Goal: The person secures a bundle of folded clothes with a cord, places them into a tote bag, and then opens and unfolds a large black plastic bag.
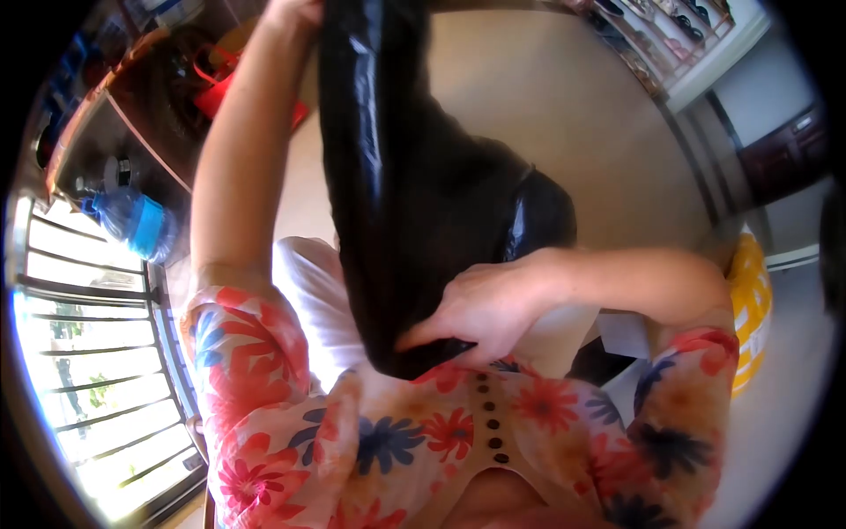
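Note:
A long, glossy black leather-like garment (397, 176) stretches from the top of the view down to my chest, with a folded part bulging to the right. My left hand (302, 9) grips its upper end at the top edge of the picture, most fingers out of sight. At the lower end, close to my floral shirt (388, 441), my right hand (493, 304) is closed on the edge. One of its fingers lies across the black material, and a dark fold shows below that finger.
Left are a dark cabinet (123, 132), a large water bottle (137, 225), a red bag (216, 93) and a barred window (97, 353). A rack (705, 44) with shoes stands top right. A yellow patterned cushion (749, 309) lies beyond my right elbow.

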The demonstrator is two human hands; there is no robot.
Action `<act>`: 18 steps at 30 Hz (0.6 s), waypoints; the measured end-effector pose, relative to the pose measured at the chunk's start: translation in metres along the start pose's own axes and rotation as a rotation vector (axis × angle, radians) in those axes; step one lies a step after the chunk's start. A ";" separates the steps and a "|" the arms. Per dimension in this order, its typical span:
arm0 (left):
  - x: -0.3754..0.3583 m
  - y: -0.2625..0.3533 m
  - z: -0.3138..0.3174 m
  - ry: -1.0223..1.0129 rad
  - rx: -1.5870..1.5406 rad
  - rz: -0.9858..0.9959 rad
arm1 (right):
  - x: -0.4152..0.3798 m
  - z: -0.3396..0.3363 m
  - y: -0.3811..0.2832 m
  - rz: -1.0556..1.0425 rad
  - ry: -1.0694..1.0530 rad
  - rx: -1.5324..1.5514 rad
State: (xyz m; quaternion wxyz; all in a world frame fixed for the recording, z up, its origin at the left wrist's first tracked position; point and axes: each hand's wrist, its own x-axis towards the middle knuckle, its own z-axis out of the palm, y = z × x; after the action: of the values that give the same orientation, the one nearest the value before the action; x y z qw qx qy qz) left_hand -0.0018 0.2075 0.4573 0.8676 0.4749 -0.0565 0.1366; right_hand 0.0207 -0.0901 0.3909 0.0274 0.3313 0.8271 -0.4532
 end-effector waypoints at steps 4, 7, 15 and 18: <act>0.006 -0.047 0.029 -0.190 0.137 0.093 | -0.013 -0.012 -0.006 0.086 -0.054 -0.074; 0.008 -0.073 0.045 -0.317 0.542 0.111 | -0.034 -0.021 -0.013 0.165 0.028 -0.254; 0.030 -0.132 0.085 -0.598 0.698 -0.035 | -0.023 -0.012 -0.008 -0.073 0.258 -0.427; 0.029 -0.140 0.105 -0.741 0.616 -0.050 | -0.006 -0.007 -0.008 -0.098 0.172 -0.439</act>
State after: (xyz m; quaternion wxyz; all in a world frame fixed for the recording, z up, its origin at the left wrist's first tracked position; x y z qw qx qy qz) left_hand 0.0702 0.0532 0.4082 0.6112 0.7275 -0.3072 -0.0526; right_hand 0.0223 -0.0906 0.4033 0.0064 0.3143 0.9201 -0.2335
